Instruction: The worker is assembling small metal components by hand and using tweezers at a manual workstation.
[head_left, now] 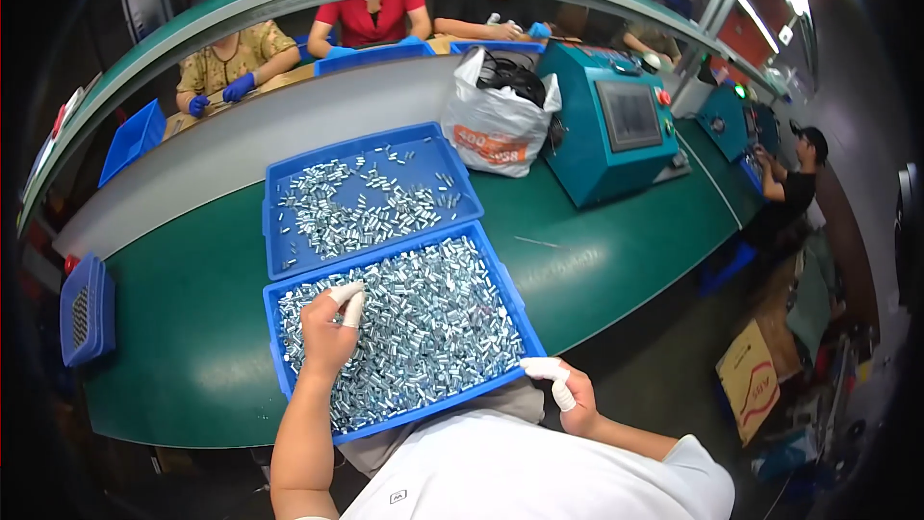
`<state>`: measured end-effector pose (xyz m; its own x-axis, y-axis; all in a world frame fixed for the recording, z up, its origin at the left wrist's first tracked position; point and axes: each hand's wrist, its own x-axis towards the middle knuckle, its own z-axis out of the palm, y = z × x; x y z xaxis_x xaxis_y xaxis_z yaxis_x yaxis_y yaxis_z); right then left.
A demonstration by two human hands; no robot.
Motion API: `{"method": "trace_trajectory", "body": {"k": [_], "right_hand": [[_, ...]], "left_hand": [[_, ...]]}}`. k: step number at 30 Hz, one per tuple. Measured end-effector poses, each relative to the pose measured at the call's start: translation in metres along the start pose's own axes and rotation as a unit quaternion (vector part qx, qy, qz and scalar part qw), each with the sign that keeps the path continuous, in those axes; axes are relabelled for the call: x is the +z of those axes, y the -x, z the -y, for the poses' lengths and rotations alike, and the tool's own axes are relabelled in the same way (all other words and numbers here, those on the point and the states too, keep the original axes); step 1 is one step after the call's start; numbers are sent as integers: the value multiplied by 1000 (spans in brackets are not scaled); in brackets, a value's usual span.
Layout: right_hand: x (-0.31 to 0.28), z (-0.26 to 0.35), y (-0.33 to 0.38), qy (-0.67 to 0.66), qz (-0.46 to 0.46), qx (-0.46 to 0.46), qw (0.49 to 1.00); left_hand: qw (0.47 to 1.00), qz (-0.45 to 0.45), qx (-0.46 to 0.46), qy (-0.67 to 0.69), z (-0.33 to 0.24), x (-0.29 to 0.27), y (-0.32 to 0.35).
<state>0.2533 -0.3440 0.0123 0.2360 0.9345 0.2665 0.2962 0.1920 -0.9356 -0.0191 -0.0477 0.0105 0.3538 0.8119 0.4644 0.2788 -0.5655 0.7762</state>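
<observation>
A blue tray (527,320) full of small silvery metal cylinders (433,327) lies in front of me at the bench's near edge. Over its left part is my left hand (329,324), with white covers on thumb and forefinger. Those two fingertips meet in a pinch just above the pieces; whatever may be between them is too small to make out. My right hand (575,399), also with white finger covers, is at the tray's near right corner. Its covered forefinger reaches to the rim, while the thumb stands apart from it.
Behind, a second blue tray (450,156) holds scattered cylinders on the green bench (192,327). A blue bin (87,313) stands left. Beyond are a plastic bag (493,125) with black cable and a teal machine (597,125) with a screen. Several people work across the divider and at right.
</observation>
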Motion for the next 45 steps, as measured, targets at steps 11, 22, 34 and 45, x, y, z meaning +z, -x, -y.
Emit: {"method": "trace_trajectory", "body": {"k": [11, 22, 34, 45], "right_hand": [[34, 3, 30, -263, 26, 160, 951], [35, 10, 36, -309, -68, 284, 905], [37, -7, 21, -354, -11, 287, 890], [40, -4, 8, -283, 35, 275, 918]], "left_hand": [[999, -11, 31, 42, -2, -3, -1], [998, -22, 24, 51, -1, -9, -5], [998, -7, -10, 60, 5, -12, -3], [999, 3, -15, 46, 8, -8, -4]]}}
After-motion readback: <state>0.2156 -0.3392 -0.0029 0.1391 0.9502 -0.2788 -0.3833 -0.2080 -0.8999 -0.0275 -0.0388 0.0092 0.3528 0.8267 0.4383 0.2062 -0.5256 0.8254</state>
